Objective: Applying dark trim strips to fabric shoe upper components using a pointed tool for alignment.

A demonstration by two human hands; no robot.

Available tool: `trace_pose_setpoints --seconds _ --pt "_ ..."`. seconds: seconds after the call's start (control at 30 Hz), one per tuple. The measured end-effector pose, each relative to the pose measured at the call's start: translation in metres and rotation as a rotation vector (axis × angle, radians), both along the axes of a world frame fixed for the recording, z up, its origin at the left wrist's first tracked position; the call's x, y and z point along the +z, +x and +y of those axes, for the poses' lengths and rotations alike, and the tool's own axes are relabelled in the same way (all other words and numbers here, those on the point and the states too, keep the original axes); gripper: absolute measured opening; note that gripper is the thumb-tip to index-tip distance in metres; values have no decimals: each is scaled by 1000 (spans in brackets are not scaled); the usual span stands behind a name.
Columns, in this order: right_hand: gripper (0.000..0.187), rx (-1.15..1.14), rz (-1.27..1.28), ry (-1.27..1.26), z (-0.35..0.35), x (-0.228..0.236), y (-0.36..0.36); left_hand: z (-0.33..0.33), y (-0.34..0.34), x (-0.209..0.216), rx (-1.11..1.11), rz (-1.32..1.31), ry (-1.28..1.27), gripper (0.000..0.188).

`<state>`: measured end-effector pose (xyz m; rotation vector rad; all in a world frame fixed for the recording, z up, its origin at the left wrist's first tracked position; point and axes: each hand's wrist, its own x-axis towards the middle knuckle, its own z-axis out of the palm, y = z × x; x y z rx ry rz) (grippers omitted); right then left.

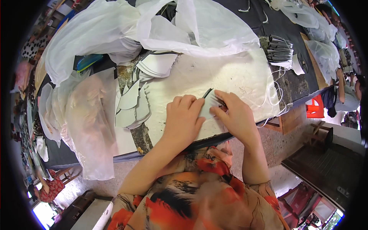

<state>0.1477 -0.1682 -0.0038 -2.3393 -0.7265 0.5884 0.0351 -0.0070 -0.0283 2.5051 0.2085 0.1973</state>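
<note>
A small white cut piece (208, 107) with a dark strip along its upper left edge lies on the pale work board (245, 82) in front of me. My left hand (183, 117) has its fingers bent and pressed on the left edge of this piece. On the opposite side, my right hand (237, 115) grips the piece between thumb and forefinger. Something small and dark reddish shows by the right thumb, too hidden to name. Loose white cut pieces (132, 103) are piled left of my left hand, and another fanned pile (158, 65) lies beyond them.
Translucent plastic bags (203, 28) cover the table's far side, and another bag (90, 126) hangs over the front edge at left. At right are a bundle of dark-edged pieces (280, 51) and a loose white cord (279, 94). A red stool (315, 107) and other people are farther right.
</note>
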Motion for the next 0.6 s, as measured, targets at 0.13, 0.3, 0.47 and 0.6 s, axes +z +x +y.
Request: trace_pose_setpoints --seconds 0.13,0.3,0.47,0.6 --pt "34 -73 134 155 -6 7 -6 25 -20 9 -195 25 43 44" --pt "24 248 112 210 -5 15 -16 41 -32 23 19 89 -449 35" --pt "19 464 -21 199 3 14 -29 41 -24 25 137 225 -1079 33" --pt "20 481 31 218 5 9 -35 39 -15 26 141 394 -1438 20"
